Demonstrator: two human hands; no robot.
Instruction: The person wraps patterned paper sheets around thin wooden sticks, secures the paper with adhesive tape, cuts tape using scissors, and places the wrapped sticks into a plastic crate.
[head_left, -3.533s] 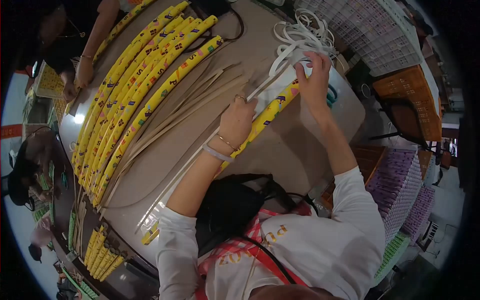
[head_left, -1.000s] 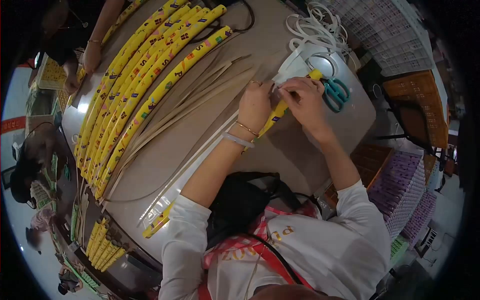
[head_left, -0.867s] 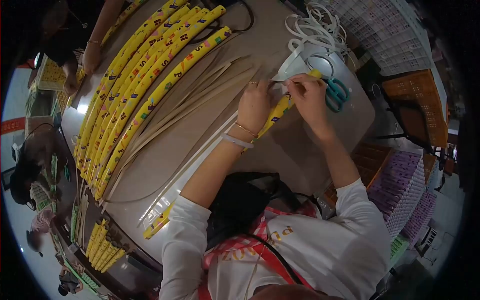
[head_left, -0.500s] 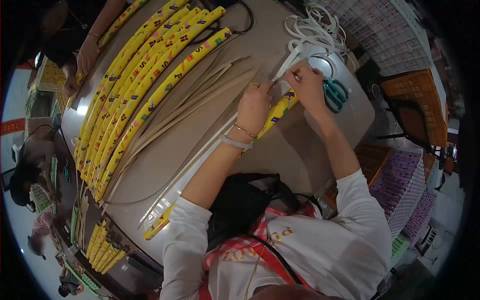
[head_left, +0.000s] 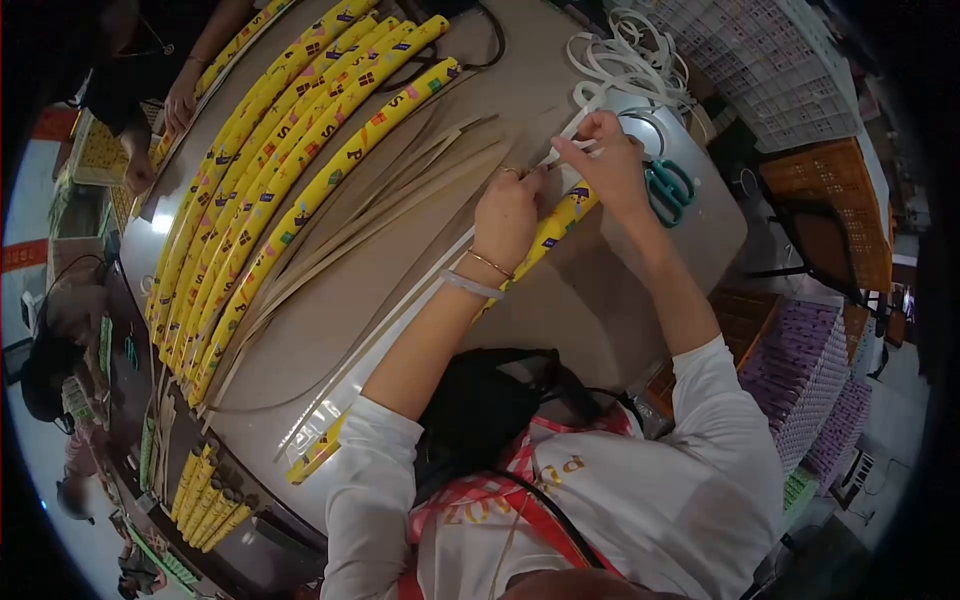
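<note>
- Tube in work [head_left: 549, 241]: long, round, smooth, glossy yellow w/ small multicolour prints; lies diag. on tabletop [head_left: 600, 320], ctr of frame down to lower left, partly under L forearm.
- White tape [head_left: 581, 118]: flat, narrow, pliable; runs from btwn the hands up to a loose, tangled coil [head_left: 622, 62], upper right.
- Clear plastic strip [head_left: 322, 417]: thin, shiny, lower left, alongside tube's low end.
- L hand [head_left: 507, 215]: ctr, back of hand up, wrist roughly straight, bangles on; grip narrow, fingertips pinched on tape just above tube.
- R hand [head_left: 606, 165]: right of ctr, over tube's upper end; thumb out toward L hand, other fingers curled; at the tape, but can't tell if grip is tight on it.
- Teal-handled scissors [head_left: 669, 192]: hard plastic loops, just right of R hand.
- Tan strips [head_left: 400, 192]: flat, thin, dull, loosely fanned, left of ctr.
- Yellow tubes [head_left: 270, 170]: same print, side by side, upper left; another person's hand [head_left: 181, 100] beyond.
</note>
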